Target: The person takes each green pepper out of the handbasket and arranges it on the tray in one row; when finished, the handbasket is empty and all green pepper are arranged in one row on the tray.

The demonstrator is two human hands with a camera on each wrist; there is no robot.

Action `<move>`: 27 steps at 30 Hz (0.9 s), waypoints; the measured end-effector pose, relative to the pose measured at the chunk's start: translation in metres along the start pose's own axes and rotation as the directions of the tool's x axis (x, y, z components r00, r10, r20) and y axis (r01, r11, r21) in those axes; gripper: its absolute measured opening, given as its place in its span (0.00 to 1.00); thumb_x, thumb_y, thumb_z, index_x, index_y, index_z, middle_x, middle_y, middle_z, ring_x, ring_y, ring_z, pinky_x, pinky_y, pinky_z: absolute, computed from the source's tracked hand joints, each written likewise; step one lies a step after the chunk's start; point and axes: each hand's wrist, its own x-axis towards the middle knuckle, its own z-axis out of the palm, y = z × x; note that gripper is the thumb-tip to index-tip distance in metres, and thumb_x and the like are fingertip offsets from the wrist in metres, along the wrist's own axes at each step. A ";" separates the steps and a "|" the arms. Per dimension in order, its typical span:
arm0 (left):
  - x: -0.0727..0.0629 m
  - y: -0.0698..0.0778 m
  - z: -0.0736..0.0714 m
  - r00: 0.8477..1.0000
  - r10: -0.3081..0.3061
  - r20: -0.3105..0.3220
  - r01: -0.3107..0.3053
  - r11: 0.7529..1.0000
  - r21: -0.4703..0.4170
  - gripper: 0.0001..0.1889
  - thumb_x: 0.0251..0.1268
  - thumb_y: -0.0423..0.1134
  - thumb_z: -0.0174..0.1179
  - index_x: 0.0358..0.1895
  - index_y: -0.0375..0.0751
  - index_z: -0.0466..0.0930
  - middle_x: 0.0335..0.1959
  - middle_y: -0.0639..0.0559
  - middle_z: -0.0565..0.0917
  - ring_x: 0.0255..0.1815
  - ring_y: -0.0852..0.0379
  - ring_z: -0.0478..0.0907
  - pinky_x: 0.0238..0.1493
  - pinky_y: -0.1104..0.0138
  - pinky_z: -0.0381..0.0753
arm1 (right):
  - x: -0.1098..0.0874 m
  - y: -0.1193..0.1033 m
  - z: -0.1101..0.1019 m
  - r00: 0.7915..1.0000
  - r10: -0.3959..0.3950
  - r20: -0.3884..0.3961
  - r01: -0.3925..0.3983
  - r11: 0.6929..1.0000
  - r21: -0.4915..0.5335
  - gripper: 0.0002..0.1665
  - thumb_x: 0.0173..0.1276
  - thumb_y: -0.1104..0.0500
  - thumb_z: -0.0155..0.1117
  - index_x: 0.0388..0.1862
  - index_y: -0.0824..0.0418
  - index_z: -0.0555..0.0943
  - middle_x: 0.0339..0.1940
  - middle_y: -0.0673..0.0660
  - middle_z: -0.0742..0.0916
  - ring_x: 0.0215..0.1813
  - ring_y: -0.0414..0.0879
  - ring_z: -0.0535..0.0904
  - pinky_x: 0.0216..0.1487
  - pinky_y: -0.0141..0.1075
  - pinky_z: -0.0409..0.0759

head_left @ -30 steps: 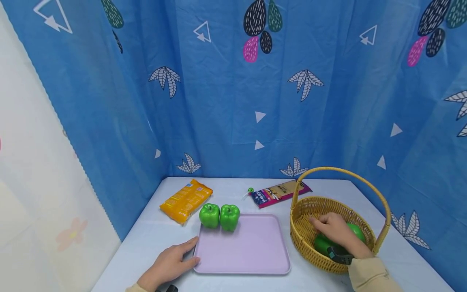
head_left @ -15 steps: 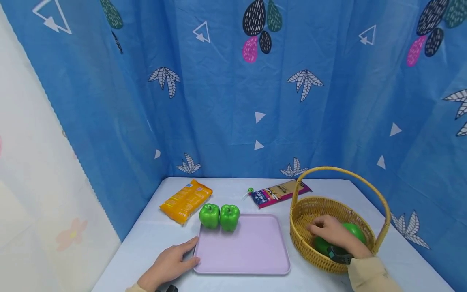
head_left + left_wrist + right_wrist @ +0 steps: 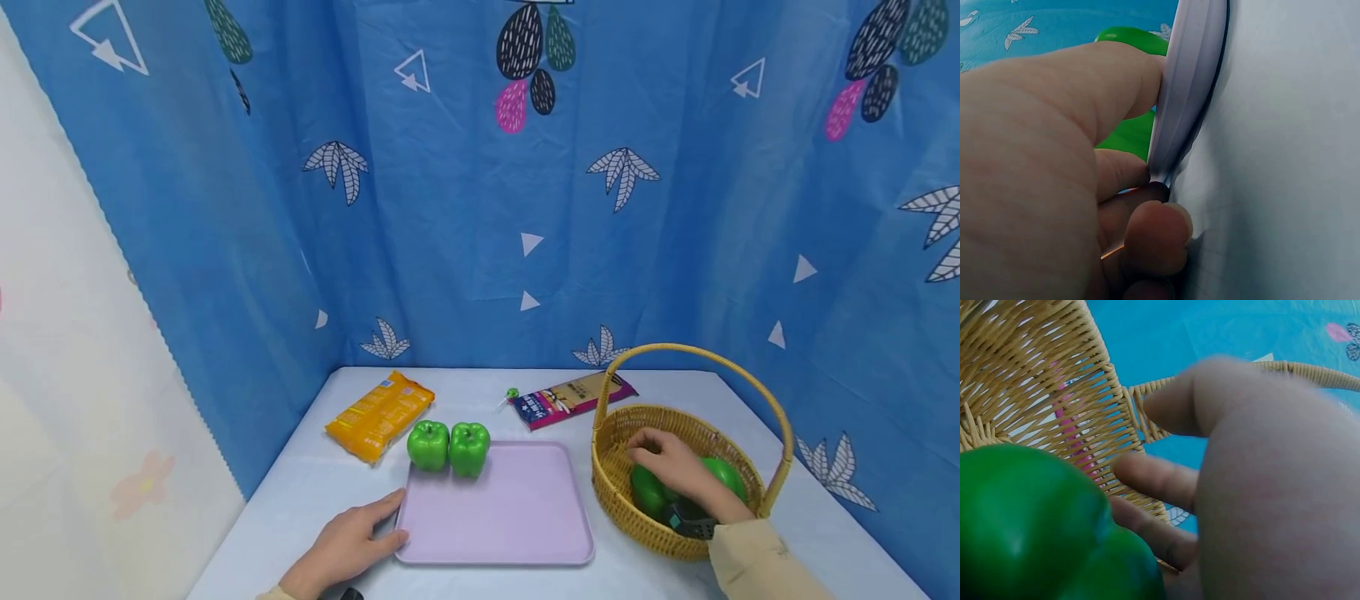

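My left hand (image 3: 348, 537) lies at the left edge of a pale lilac tray (image 3: 502, 517), thumb and forefinger touching its rim. The left wrist view shows the thumb against the tray's side (image 3: 1188, 81). Two green bell peppers (image 3: 429, 446) stand side by side at the tray's back left corner. Inside a wicker basket (image 3: 622, 500), green bell peppers (image 3: 723, 475) lie under and beside my right hand (image 3: 675, 462). In the right wrist view, its loosely bent fingers are apart from the nearest pepper (image 3: 1029, 525), with nothing between them.
An orange packet (image 3: 382, 417) lies at the back left of the white table. Towards the back right are a lollipop (image 3: 512, 393) and a purple and tan snack packet (image 3: 573, 400). The basket's tall handle (image 3: 697, 350) arches over it. Blue curtain (image 3: 465, 208) hangs behind.
My right hand has shifted slightly left and back inside the basket, uncovering more of the green pepper beneath it. The left hand stays at the tray. The head view has tilted slightly.
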 end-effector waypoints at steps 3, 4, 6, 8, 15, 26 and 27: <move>0.000 0.000 0.001 1.000 0.007 0.001 -0.007 1.000 0.002 0.44 0.66 0.70 0.59 0.76 0.44 0.70 0.73 0.51 0.77 0.70 0.42 0.77 0.68 0.43 0.78 | -0.003 0.002 0.001 0.995 -0.036 0.090 0.036 0.999 0.009 0.14 0.67 0.59 0.65 0.50 0.62 0.83 0.47 0.55 0.87 0.48 0.49 0.81 0.49 0.46 0.84; 0.000 0.001 0.001 1.000 0.008 -0.001 -0.008 1.000 0.000 0.44 0.66 0.70 0.59 0.76 0.44 0.70 0.73 0.51 0.77 0.70 0.42 0.77 0.68 0.42 0.78 | -0.004 0.002 0.001 0.993 -0.049 0.112 0.048 0.999 0.011 0.15 0.65 0.60 0.65 0.50 0.62 0.83 0.48 0.56 0.87 0.50 0.50 0.81 0.51 0.48 0.84; -0.001 0.001 0.001 1.000 0.008 -0.003 -0.008 1.000 -0.003 0.43 0.66 0.70 0.60 0.76 0.44 0.70 0.73 0.51 0.77 0.70 0.42 0.77 0.68 0.42 0.78 | -0.005 0.003 0.001 0.986 -0.077 0.147 0.076 0.997 0.011 0.17 0.63 0.61 0.67 0.51 0.63 0.82 0.49 0.57 0.87 0.52 0.52 0.81 0.53 0.51 0.84; -0.001 0.002 0.001 1.000 0.007 -0.005 -0.007 1.000 -0.004 0.43 0.66 0.69 0.60 0.76 0.44 0.70 0.73 0.51 0.77 0.70 0.42 0.77 0.68 0.42 0.78 | -0.005 0.003 0.002 0.983 -0.097 0.155 0.095 0.995 0.018 0.17 0.64 0.61 0.68 0.51 0.64 0.82 0.50 0.58 0.87 0.53 0.53 0.81 0.53 0.51 0.84; -0.002 0.002 0.000 1.000 0.005 -0.006 -0.005 1.000 0.005 0.43 0.66 0.69 0.60 0.76 0.43 0.70 0.73 0.50 0.77 0.70 0.42 0.77 0.68 0.42 0.78 | -0.001 0.002 0.004 0.996 -0.075 0.043 0.073 0.997 0.035 0.16 0.70 0.67 0.64 0.56 0.66 0.79 0.49 0.60 0.87 0.48 0.51 0.84 0.50 0.49 0.86; -0.002 0.003 0.000 1.000 0.003 -0.002 -0.003 1.000 -0.004 0.44 0.66 0.70 0.60 0.76 0.43 0.70 0.73 0.50 0.77 0.70 0.42 0.77 0.68 0.42 0.78 | -0.003 0.005 0.003 0.984 -0.042 0.172 0.047 0.999 -0.027 0.24 0.63 0.53 0.74 0.55 0.62 0.82 0.50 0.56 0.87 0.53 0.53 0.82 0.54 0.57 0.85; -0.002 0.003 0.000 1.000 0.002 -0.002 -0.002 1.000 -0.004 0.44 0.66 0.70 0.60 0.76 0.43 0.70 0.73 0.50 0.77 0.70 0.42 0.77 0.67 0.42 0.78 | -0.003 0.005 0.003 0.987 -0.050 0.155 0.055 0.998 -0.031 0.24 0.62 0.54 0.74 0.55 0.62 0.82 0.50 0.57 0.86 0.52 0.52 0.82 0.53 0.55 0.85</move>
